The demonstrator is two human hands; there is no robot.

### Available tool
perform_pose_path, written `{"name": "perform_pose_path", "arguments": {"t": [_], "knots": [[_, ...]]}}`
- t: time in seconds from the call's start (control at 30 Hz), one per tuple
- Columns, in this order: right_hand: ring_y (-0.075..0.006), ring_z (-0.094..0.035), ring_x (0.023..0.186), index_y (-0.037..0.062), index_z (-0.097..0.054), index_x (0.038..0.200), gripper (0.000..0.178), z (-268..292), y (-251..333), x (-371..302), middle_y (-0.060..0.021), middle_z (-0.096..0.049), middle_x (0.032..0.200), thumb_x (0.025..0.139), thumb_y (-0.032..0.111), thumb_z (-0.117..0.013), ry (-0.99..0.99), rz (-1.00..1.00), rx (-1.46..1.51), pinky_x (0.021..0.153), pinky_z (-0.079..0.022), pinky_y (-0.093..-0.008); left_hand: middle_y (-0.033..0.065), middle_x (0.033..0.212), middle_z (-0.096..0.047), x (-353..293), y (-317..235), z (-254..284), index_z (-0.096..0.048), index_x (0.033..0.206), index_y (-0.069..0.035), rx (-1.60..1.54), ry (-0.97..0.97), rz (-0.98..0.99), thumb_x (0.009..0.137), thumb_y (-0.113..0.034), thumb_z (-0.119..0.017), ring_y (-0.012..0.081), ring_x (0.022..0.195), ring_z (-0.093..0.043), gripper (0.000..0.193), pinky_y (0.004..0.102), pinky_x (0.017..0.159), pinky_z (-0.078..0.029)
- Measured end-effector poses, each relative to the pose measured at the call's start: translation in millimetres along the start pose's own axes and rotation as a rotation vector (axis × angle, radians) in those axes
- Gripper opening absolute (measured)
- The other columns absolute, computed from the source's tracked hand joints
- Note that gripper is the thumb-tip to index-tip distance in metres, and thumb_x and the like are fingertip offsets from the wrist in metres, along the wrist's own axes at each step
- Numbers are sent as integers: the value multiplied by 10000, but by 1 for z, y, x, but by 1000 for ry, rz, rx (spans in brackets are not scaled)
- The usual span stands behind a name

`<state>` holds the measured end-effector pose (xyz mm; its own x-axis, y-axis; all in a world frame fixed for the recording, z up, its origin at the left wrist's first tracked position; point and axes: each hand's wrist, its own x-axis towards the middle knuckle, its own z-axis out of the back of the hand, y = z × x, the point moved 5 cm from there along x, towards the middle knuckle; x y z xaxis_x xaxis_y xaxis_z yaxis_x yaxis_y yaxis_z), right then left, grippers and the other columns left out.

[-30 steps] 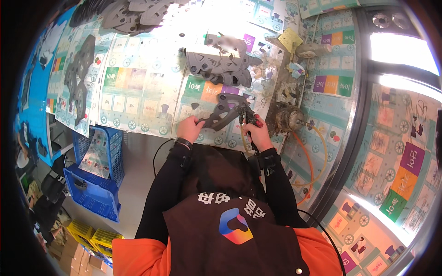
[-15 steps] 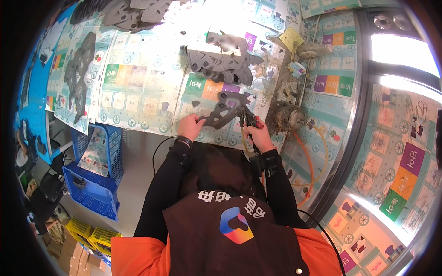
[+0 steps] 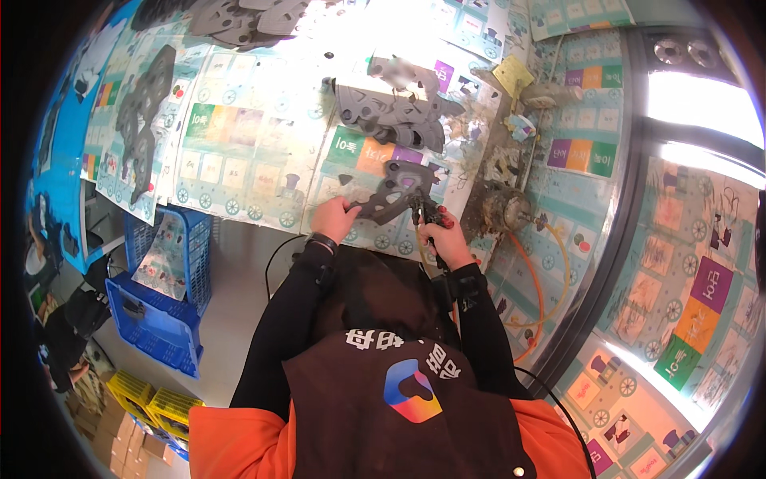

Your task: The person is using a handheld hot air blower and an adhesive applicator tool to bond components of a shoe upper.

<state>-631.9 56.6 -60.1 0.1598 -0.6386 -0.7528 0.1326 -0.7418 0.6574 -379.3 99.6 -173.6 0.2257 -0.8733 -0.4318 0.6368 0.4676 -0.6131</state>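
Note:
A dark grey piece with large cut-out holes, shaped like a shoe upper, is held just above the near edge of the worktable. My left hand pinches its left end between thumb and fingers. In my right hand is a black tool with red parts that looks like a spray gun, its front end against or just over the piece's right side. Fingers wrap round its handle, and a thin hose hangs below. Whether the tool touches the piece I cannot tell.
Similar grey pieces lie in a pile beyond my hands, and more at the far left. A dirty round metal pot with orange and yellow hoses stands right of my right hand. Blue crates sit lower left.
The tool in my right hand has tilted and its front end has come further over the grey piece's right side. My left hand keeps its pinch. The whole view has shifted slightly.

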Motion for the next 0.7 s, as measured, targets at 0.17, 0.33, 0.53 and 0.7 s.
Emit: {"name": "perform_pose_path", "arguments": {"t": [0.17, 0.33, 0.53, 0.7], "knots": [[-82, -451, 503, 46, -593, 964, 164, -8, 1, -1, -9, -561, 654, 800, 42, -592, 53, -1, -58, 431, -287, -249, 115, 709, -672, -1, -1, 1, -686, 827, -69, 3, 3, 18, 806, -392, -801, 315, 687, -664, 344, 420, 621, -509], [-87, -439, 481, 49, -587, 961, 170, -12, -5, -1, -12, -555, 640, 792, 40, -580, 70, -62, -81, 430, -281, -252, 121, 719, -676, -1, -2, 2, -682, 826, -59, 10, 5, 21, 808, -389, -800, 319, 693, -667, 351, 421, 627, -513], [-89, -433, 475, 47, -577, 958, 169, -13, -5, -6, -16, -546, 629, 789, 38, -569, 133, -72, -136, 434, -278, -250, 121, 710, -673, -2, -3, 3, -685, 824, -59, -4, 1, 28, 807, -385, -802, 323, 689, -665, 347, 425, 625, -514], [-92, -435, 484, 44, -577, 952, 164, -12, -3, -11, -19, -547, 634, 788, 38, -570, 94, -65, -136, 439, -283, -253, 121, 711, -672, -2, -1, 2, -686, 817, -60, -13, -8, 8, 810, -376, -799, 321, 689, -663, 337, 420, 633, -516]]}}
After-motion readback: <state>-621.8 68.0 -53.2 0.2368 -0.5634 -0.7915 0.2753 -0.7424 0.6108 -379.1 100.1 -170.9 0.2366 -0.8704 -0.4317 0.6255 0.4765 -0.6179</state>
